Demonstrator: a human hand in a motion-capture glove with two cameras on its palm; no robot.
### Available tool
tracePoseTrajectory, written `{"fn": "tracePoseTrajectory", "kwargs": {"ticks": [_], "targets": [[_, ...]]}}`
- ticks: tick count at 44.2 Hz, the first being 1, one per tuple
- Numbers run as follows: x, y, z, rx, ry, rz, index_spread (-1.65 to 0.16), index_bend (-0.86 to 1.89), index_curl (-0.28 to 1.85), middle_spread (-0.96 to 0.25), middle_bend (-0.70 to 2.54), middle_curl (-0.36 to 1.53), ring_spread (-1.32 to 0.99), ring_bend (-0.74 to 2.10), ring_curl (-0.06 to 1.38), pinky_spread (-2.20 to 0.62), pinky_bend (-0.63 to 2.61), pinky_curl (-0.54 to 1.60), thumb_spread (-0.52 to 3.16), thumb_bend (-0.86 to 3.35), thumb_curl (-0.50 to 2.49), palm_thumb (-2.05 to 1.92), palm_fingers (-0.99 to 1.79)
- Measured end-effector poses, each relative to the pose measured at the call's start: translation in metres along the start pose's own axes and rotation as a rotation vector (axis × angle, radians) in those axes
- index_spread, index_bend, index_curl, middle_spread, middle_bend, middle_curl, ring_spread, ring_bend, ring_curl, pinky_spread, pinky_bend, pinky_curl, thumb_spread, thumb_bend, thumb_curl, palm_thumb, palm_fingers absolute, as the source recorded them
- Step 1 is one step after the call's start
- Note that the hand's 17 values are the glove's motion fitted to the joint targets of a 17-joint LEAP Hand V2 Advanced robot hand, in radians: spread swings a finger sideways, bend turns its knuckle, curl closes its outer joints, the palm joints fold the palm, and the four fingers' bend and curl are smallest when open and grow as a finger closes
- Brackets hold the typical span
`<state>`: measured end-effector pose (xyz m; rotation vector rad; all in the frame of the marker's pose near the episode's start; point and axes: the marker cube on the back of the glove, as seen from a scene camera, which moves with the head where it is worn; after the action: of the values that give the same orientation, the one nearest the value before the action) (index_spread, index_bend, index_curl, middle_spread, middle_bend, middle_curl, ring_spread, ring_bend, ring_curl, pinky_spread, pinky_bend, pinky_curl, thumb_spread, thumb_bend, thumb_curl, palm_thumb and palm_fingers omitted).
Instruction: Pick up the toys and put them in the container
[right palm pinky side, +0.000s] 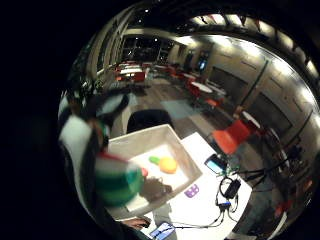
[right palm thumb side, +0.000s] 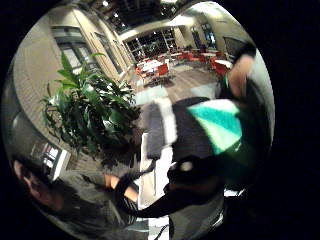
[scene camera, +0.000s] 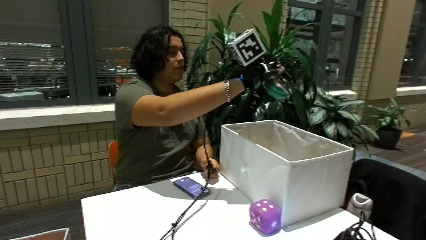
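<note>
Above the white container (scene camera: 286, 160), the gloved right hand (scene camera: 261, 76) has its fingers curled round a green, white and red striped toy (right palm pinky side: 117, 180). It looks soft and light, easiest taken round its middle. Inside lie an orange toy (right palm pinky side: 168, 164) and a small green one (right palm pinky side: 154, 160). Outside, on the bench (scene camera: 133, 215), sit a purple dice (scene camera: 265, 217) and a phone (scene camera: 191, 187); nothing blocks the drop.

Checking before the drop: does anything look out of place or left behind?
One thing stands out: the purple dice-shaped toy sits on the white table outside the white fabric box, against its front wall. The gloved right hand holds a green striped toy above the box; an orange toy lies inside.
</note>
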<state>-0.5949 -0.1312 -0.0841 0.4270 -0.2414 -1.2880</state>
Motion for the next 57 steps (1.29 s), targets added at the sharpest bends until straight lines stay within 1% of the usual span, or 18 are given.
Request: {"fn": "tracePoseTrajectory", "kwargs": {"ticks": [2,3,4,6,10,12,15,18,22,31,35,39,41,45,49,50,56,57], "targets": [[0.010,0.008,0.003,-0.066,-0.010,0.024,-0.32,0.43,0.86,-0.29,1.05,0.81,-0.29,1.36,0.54,-0.41,0.95,0.47,1.51,0.00,0.30,-0.08,0.92],[0.015,0.013,0.003,-0.090,-0.033,0.017,-0.33,0.40,0.85,-0.29,0.94,0.79,-0.31,1.26,0.52,-0.35,0.89,0.46,1.41,-0.08,0.28,-0.16,0.44],[0.021,0.019,0.003,-0.106,-0.053,0.011,-0.33,0.42,0.89,-0.29,0.84,0.77,-0.30,1.21,0.55,-0.32,0.91,0.51,1.33,-0.13,0.27,-0.22,0.14],[0.042,0.033,0.004,-0.121,-0.033,0.020,-0.33,0.42,0.89,-0.27,0.78,0.74,-0.29,1.15,0.55,-0.28,0.94,0.53,1.24,-0.15,0.25,-0.24,0.04],[0.111,0.071,0.017,-0.138,0.226,0.106,-0.38,0.35,0.77,-0.26,0.69,0.67,-0.31,1.02,0.42,-0.23,0.91,0.43,1.12,-0.15,0.21,-0.24,0.12],[0.135,0.095,0.027,-0.143,0.260,0.136,-0.39,0.33,0.73,-0.26,0.66,0.64,-0.32,0.99,0.38,-0.21,0.91,0.39,1.08,-0.15,0.20,-0.23,0.18],[0.166,0.130,0.050,-0.166,0.241,0.283,-0.40,0.27,0.69,-0.26,0.64,0.62,-0.32,1.02,0.36,-0.20,0.93,0.38,1.04,-0.14,0.18,-0.22,0.29],[0.199,0.167,0.077,-0.258,0.145,0.427,-0.41,0.25,0.67,-0.27,0.63,0.61,-0.33,1.04,0.36,-0.20,0.92,0.37,1.04,-0.13,0.17,-0.19,0.34],[0.239,0.212,0.118,-0.420,-0.019,0.491,-0.40,0.24,0.67,-0.27,0.57,0.59,-0.34,1.03,0.37,-0.19,0.93,0.38,1.14,-0.05,0.17,-0.08,0.28],[0.229,0.264,0.220,-0.478,-0.106,0.553,-0.38,0.23,0.67,-0.25,0.40,0.54,-0.36,0.94,0.35,-0.17,0.93,0.39,1.33,0.05,0.21,0.09,0.06],[0.231,0.271,0.246,-0.491,-0.175,0.576,-0.36,0.22,0.65,-0.23,0.31,0.51,-0.36,0.86,0.33,-0.16,0.94,0.38,1.35,0.07,0.24,0.15,-0.04],[0.230,0.276,0.261,-0.452,-0.212,0.591,-0.34,0.19,0.63,-0.21,0.26,0.49,-0.36,0.81,0.30,-0.16,0.93,0.37,1.33,0.08,0.26,0.20,-0.05],[0.230,0.278,0.263,-0.415,-0.211,0.596,-0.33,0.17,0.62,-0.20,0.28,0.49,-0.36,0.78,0.29,-0.16,0.91,0.37,1.31,0.08,0.27,0.23,-0.02],[0.229,0.284,0.254,-0.341,-0.234,0.591,-0.34,0.13,0.56,-0.29,0.57,0.56,-0.38,0.84,0.29,-0.17,0.82,0.33,1.35,0.15,0.30,0.35,0.27],[0.231,0.289,0.223,-0.183,-0.239,0.596,-0.37,0.06,0.50,-0.32,0.48,0.56,-0.39,1.03,0.32,-0.30,1.13,0.36,1.38,0.17,0.34,0.41,0.67],[0.231,0.289,0.211,-0.139,-0.238,0.592,-0.37,0.16,0.52,-0.32,0.49,0.57,-0.39,1.06,0.33,-0.33,1.13,0.36,1.34,0.18,0.36,0.45,0.82],[0.224,0.283,0.121,0.042,-0.238,0.527,-0.37,0.44,0.65,-0.37,0.69,0.69,-0.38,1.16,0.41,-0.38,1.05,0.39,1.21,0.18,0.45,0.50,1.22],[0.219,0.279,0.106,0.057,-0.239,0.507,-0.37,0.47,0.67,-0.37,0.72,0.71,-0.38,1.18,0.42,-0.39,1.04,0.41,1.19,0.17,0.46,0.49,1.22]]}}
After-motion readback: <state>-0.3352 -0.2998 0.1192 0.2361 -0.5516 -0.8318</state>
